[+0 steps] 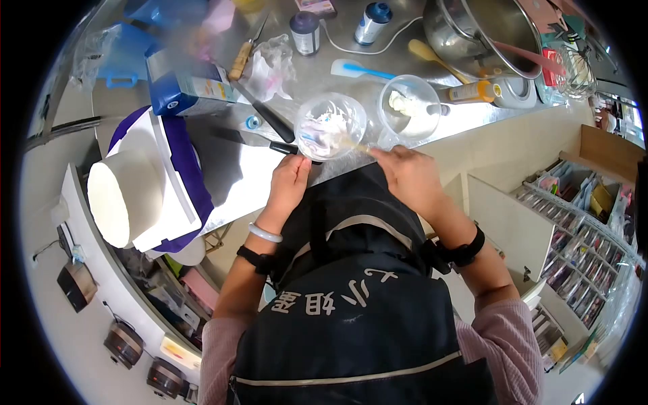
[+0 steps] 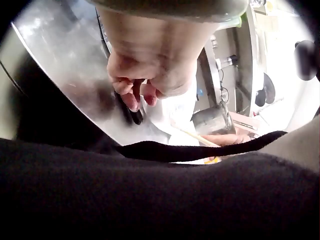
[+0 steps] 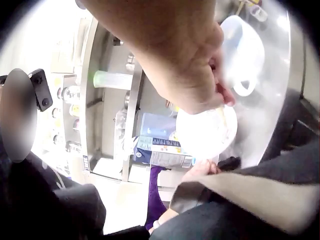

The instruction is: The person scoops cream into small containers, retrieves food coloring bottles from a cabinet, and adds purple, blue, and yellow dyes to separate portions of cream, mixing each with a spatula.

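In the head view, a clear plastic bowl (image 1: 362, 116) stands near the counter's front edge with white cream (image 1: 329, 117) in it, streaked blue-purple. My left hand (image 1: 289, 183) holds the bowl at its near left rim, thumb and fingers together. With my right hand (image 1: 412, 179) I pinch the thin pale handle (image 1: 356, 145) of a stirring tool; its other end is blurred in the cream. The same pale handle (image 2: 192, 134) shows in the left wrist view. From the right wrist side, the bowl (image 3: 200, 137) looks washed out below my right hand (image 3: 197, 87).
Right of the bowl stands a clear jug (image 1: 432, 125) with pale cream. A blue spatula (image 1: 368, 70), a steel pot (image 1: 466, 57) and bottles (image 1: 305, 42) lie beyond. Black-handled knives (image 1: 273, 123), a blue carton (image 1: 172, 88) and a tall white cake (image 1: 125, 196) are leftward.
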A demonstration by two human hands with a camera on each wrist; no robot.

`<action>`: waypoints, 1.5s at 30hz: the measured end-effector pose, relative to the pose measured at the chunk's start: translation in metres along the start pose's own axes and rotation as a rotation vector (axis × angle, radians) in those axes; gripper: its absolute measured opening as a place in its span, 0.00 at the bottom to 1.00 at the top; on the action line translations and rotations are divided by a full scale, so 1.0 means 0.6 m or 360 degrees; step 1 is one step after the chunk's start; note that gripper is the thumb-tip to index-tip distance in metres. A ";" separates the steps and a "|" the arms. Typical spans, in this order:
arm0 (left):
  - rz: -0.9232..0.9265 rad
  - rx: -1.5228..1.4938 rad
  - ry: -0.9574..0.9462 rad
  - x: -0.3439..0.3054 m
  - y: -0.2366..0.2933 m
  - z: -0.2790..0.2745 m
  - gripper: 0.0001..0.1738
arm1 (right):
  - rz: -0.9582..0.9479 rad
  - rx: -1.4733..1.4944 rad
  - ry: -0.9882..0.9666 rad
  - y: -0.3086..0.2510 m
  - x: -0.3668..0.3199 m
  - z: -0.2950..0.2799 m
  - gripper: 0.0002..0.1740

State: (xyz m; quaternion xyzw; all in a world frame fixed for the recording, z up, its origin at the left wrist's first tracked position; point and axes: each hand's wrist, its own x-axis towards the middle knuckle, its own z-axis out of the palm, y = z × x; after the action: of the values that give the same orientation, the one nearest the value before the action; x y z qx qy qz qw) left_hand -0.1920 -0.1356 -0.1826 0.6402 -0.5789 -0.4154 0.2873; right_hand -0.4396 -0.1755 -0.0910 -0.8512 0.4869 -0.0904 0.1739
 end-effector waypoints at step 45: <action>0.0112 0.0090 0.0086 0.000 0.002 0.000 0.11 | -0.0014 0.0131 -0.0106 -0.010 0.014 -0.008 0.13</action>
State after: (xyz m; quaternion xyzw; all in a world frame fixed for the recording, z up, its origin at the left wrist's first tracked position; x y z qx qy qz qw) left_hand -0.1927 -0.1359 -0.1817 0.6384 -0.6045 -0.3709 0.2990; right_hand -0.4321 -0.1807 -0.0844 -0.8479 0.4731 -0.0826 0.2246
